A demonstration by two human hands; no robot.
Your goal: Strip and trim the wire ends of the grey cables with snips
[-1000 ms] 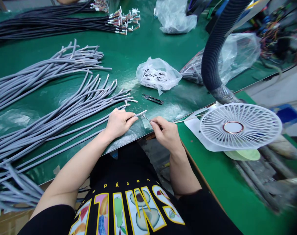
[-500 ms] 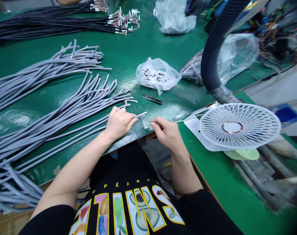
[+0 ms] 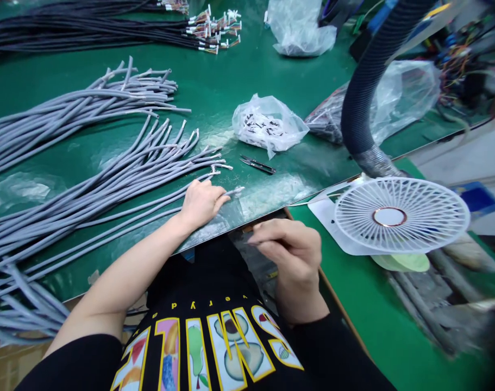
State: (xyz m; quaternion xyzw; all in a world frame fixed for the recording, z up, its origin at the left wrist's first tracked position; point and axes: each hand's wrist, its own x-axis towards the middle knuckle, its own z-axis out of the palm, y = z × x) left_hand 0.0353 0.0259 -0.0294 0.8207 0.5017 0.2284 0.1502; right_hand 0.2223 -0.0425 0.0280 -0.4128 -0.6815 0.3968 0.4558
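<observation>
Green bench mat [image 3: 214, 98] bears cable bundles [image 3: 88, 179]. Left hand [image 3: 202, 200] pinches a grey cable [image 3: 233, 191] at its tip; right hand [image 3: 292, 247], four o'clock of it, is curled, contents indiscernible.

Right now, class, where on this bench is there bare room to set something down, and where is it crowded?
Bare: the green mat between the black cables, the grey cables and the bag of small parts; also the green top below the fan. Crowded: the left side under grey cables, where the left hand pinches one cable end.
</observation>
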